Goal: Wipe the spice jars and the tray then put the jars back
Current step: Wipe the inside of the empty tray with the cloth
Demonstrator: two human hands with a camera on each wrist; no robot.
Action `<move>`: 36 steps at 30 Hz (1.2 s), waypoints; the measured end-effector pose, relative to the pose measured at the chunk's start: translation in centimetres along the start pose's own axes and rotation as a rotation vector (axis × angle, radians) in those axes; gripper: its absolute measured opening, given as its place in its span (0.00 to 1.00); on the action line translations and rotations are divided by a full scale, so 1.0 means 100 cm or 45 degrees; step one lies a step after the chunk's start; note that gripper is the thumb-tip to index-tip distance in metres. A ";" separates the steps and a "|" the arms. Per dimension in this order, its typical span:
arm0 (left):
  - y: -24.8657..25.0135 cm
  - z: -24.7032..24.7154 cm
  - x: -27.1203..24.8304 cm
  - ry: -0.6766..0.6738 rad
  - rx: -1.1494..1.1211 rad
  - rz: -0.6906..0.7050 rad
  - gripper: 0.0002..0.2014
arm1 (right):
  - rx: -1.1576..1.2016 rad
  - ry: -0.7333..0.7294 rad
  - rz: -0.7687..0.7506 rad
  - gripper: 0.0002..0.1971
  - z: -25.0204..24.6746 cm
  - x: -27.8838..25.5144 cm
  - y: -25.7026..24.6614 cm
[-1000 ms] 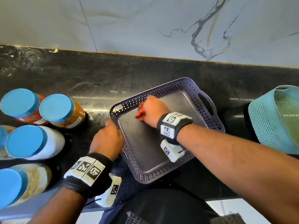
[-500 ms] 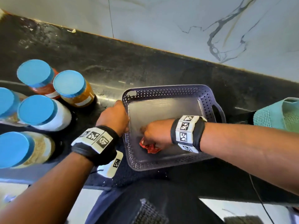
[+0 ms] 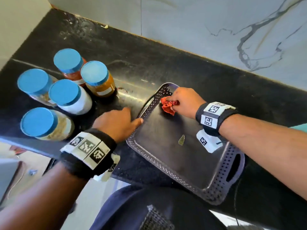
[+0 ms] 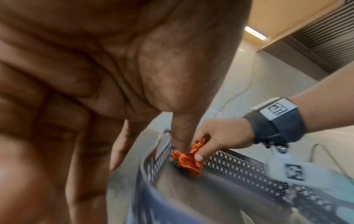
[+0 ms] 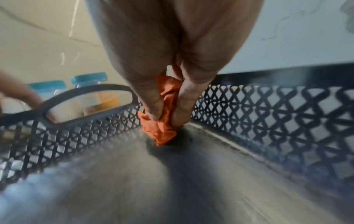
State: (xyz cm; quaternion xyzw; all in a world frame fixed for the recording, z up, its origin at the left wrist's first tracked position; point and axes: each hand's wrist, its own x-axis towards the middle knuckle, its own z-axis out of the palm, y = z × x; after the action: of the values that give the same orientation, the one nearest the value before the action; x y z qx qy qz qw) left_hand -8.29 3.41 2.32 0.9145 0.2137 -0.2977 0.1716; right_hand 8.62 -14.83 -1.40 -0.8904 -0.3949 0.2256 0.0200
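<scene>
Five clear plastic spice jars with blue screw lids [image 3: 66, 90] stand upright in a close cluster at the left end of the black stone counter [image 3: 166, 63], well off the tray. Contents noted: red powder in the rear jar [image 3: 69, 63], orange-brown powder in the jar beside it [image 3: 98, 78], white in the centre jar [image 3: 69, 97], and tan material in the two jars nearest the left and front edges.

Left hand [image 3: 116, 123] lies on the counter between the jars and the tray, fingers extended and relaxed, holding nothing; its thumb tip touches the tray's left rim.

Grey-purple rectangular plastic tray with perforated lattice walls and cut-out handles [image 3: 232, 171] sits skewed on the counter near the front edge, right of the jars. Its floor carries one small greenish leaf-like scrap [image 3: 181, 139] near the middle.

Right hand [image 3: 184, 102] reaches into the tray's far left corner, next to the handle cut-out, and grips a crumpled orange-red cloth [image 3: 168, 106] between thumb and curled fingers [image 5: 184, 98]. The cloth is pressed against the tray floor where floor and lattice wall meet. Both wrists wear black bands with white marker tags.
</scene>
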 end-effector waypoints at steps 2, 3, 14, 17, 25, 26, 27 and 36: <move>-0.008 0.028 -0.018 -0.219 -0.216 -0.070 0.22 | -0.067 -0.003 -0.044 0.13 0.006 0.003 -0.006; -0.010 0.042 -0.023 -0.258 -0.387 -0.088 0.14 | -0.101 -0.008 -0.054 0.13 0.010 0.005 -0.009; 0.023 0.091 -0.023 0.139 -0.573 -0.177 0.08 | -0.126 -0.276 -0.560 0.06 0.046 -0.023 -0.081; 0.018 0.088 -0.018 0.161 -0.454 -0.137 0.07 | -0.205 -0.434 -0.694 0.05 0.039 -0.030 -0.082; 0.020 0.057 0.003 0.312 -0.196 -0.007 0.09 | -0.646 -0.736 -0.891 0.12 0.023 -0.051 -0.044; 0.020 0.051 0.008 0.346 -0.234 -0.029 0.11 | -0.635 -0.714 -0.879 0.12 0.020 -0.051 -0.037; 0.020 0.045 0.012 0.374 -0.288 -0.055 0.14 | -0.610 -0.683 -0.836 0.13 0.015 -0.048 -0.031; 0.030 0.058 0.002 0.075 -0.783 -0.150 0.16 | -0.149 -0.049 -0.086 0.06 -0.012 0.014 0.013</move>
State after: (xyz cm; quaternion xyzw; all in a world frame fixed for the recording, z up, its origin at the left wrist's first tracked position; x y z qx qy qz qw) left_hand -9.40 -1.64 -1.72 0.8139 0.3513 -0.2019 0.4163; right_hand 10.89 -14.53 -1.11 -0.8716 -0.4376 0.2185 -0.0320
